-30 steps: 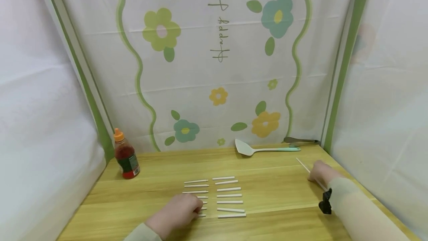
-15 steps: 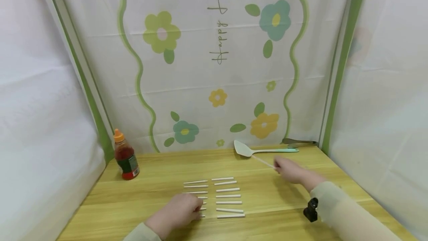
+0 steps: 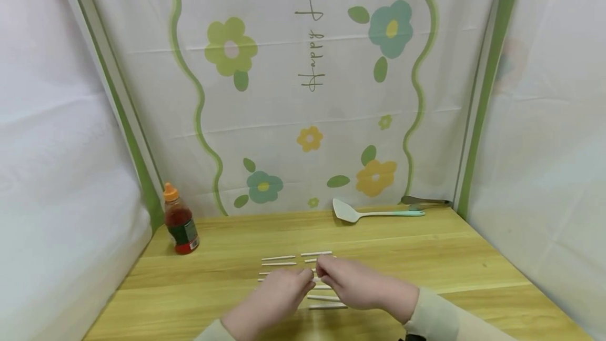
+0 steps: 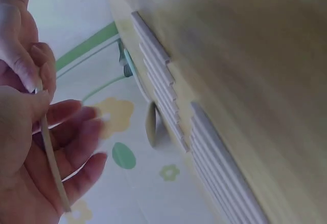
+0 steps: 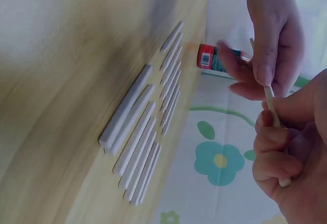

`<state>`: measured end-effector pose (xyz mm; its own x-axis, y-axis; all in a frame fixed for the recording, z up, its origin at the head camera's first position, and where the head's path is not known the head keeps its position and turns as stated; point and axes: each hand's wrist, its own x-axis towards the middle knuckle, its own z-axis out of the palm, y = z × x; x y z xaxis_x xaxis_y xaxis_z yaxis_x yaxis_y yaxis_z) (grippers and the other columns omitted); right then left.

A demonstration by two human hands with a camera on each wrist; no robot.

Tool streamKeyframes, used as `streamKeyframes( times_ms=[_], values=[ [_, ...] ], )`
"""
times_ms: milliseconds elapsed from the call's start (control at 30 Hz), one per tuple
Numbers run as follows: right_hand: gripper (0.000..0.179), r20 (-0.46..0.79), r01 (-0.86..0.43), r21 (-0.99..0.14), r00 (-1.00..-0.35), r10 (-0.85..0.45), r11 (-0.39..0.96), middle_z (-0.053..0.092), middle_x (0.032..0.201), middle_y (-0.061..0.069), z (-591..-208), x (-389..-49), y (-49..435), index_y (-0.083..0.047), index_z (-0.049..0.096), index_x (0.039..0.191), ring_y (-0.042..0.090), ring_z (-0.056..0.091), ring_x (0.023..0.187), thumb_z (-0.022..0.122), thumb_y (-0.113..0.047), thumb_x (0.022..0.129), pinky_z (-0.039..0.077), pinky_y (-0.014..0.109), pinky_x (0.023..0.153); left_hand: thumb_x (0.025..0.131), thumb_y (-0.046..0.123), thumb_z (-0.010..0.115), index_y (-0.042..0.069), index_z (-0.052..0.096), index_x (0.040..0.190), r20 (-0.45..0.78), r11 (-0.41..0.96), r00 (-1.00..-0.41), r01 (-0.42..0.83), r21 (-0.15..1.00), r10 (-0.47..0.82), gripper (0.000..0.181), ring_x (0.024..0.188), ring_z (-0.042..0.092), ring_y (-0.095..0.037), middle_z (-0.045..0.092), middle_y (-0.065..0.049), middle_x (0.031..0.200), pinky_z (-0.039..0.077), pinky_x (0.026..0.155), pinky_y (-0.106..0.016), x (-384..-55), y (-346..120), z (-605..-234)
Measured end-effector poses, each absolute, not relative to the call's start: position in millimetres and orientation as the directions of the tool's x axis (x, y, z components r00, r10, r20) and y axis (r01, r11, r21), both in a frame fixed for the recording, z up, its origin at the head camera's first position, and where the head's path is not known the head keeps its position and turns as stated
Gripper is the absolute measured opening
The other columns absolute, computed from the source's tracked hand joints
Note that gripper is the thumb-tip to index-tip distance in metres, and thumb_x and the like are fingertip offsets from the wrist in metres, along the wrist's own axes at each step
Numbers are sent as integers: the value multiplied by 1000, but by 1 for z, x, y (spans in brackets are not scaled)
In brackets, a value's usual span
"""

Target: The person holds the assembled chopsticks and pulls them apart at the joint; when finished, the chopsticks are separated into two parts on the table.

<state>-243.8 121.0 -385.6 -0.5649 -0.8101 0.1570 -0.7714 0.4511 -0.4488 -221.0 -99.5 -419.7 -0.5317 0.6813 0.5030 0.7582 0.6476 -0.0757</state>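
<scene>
Both hands meet over the table, holding one thin pale chopstick-like stick (image 4: 52, 162) between them. My left hand (image 3: 276, 296) pinches it under the thumb, its other fingers loosely spread in the left wrist view. My right hand (image 3: 362, 284) grips the stick with curled fingers, one end showing below them in the right wrist view. Under the hands lie two columns of short white sticks. Those in the left column (image 3: 278, 263) have narrow tips; the right column (image 3: 326, 307) is of thicker, plain pieces. The hands hide part of both columns in the head view.
A sauce bottle (image 3: 181, 230) with an orange cap stands at the back left. Along the rear edge lie a pale spatula (image 3: 347, 212) with a mint handle and dark tongs (image 3: 423, 201). Printed cloth walls enclose the wooden table (image 3: 227, 236) on three sides.
My right hand has carried the stick from the table's right side leftward to the middle. My left hand has moved slightly right and up from the left column and now pinches the stick too.
</scene>
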Motion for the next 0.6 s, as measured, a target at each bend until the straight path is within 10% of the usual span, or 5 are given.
streamKeyframes(
  times_ms=[300,500,600],
  values=[
    [26,268,-781,-449,-581,-769,433,65,120,-8,-395,-244,129,-22,61,128,7,62,102,49,-24,105,51,30,85,99,12,58,13,65,94,425,638,-665,736,227,614,9,71,62,-6,67,5,80,50,62,-22,-218,-115,-419],
    [18,140,-666,-539,-674,-725,515,61,102,-7,-397,-250,141,-13,49,122,5,57,82,42,-20,108,49,28,70,94,-10,51,-5,59,128,276,708,-761,648,282,587,36,92,65,-21,65,-12,110,55,80,-34,-215,-140,-410],
    [14,138,-674,-544,-659,-739,500,59,93,-5,-401,-252,140,-10,50,119,6,56,77,47,-11,105,49,25,68,92,-15,50,-6,63,115,293,650,-748,663,370,596,28,78,56,-10,57,-3,93,52,69,-26,-216,-149,-413]
  ],
)
